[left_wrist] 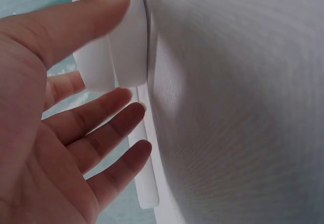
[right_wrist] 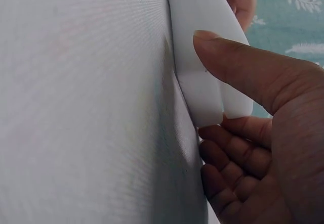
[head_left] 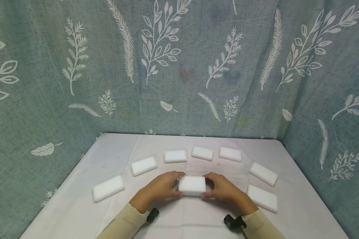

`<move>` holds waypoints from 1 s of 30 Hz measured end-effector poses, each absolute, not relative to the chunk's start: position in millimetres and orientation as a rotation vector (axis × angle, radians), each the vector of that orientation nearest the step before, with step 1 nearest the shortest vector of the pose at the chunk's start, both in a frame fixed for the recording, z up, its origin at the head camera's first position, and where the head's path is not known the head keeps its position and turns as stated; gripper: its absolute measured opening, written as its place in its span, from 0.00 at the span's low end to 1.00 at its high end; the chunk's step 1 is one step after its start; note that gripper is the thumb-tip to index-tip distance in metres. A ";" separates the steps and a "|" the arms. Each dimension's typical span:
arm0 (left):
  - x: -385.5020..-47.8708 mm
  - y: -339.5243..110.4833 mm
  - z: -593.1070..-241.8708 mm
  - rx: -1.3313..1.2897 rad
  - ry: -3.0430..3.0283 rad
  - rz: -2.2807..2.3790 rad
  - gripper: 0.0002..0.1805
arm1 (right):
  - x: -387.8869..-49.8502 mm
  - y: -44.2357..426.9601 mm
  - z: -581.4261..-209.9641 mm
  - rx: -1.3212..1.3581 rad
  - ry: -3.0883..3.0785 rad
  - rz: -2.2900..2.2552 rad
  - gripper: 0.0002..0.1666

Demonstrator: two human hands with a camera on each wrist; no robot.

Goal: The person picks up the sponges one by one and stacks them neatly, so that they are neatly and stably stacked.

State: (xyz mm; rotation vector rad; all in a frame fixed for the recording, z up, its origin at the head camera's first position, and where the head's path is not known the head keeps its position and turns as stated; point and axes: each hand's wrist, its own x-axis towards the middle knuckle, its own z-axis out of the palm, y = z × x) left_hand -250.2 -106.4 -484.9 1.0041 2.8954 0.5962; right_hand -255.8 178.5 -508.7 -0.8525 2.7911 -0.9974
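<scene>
Two white blocks lie one on top of the other at the near middle of the table; the head view shows them as one thick white stack (head_left: pixel 192 186). My left hand (head_left: pixel 161 187) grips its left end, thumb at the front and index finger behind. My right hand (head_left: pixel 224 188) holds the right end the same way. In the left wrist view the lower block (left_wrist: pixel 130 52) touches the cloth, and the left hand's (left_wrist: pixel 66 113) other fingers are spread. The right wrist view shows the upper block (right_wrist: pixel 237 100) and lower block (right_wrist: pixel 195 77) beside my right hand (right_wrist: pixel 263 133).
Several single white blocks form an arc around the stack: two at the left (head_left: pixel 108 188) (head_left: pixel 144 166), three at the back (head_left: pixel 175 156) (head_left: pixel 202 153) (head_left: pixel 230 154), two at the right (head_left: pixel 263 174) (head_left: pixel 262 198). A white cloth (head_left: pixel 197 222) covers the table; leaf-patterned curtains (head_left: pixel 179 99) surround it.
</scene>
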 end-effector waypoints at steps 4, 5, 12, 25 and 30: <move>-251.7 -106.0 -486.7 0.980 2.885 0.593 0.41 | -256.5 179.4 -508.5 -0.846 2.785 -1.005 0.43; -252.0 -106.0 -487.1 0.980 2.884 0.598 0.41 | -256.7 179.7 -508.5 -0.844 2.783 -1.009 0.43; -254.8 -105.6 -491.3 0.979 2.880 0.614 0.42 | -258.0 181.9 -508.1 -0.814 2.768 -1.026 0.46; -259.1 -107.1 -496.3 0.963 2.856 0.666 0.42 | -256.2 181.2 -505.7 -0.838 2.770 -1.025 0.41; -257.9 -107.5 -494.9 0.942 2.862 0.700 0.42 | -256.5 180.2 -505.9 -0.863 2.771 -1.013 0.46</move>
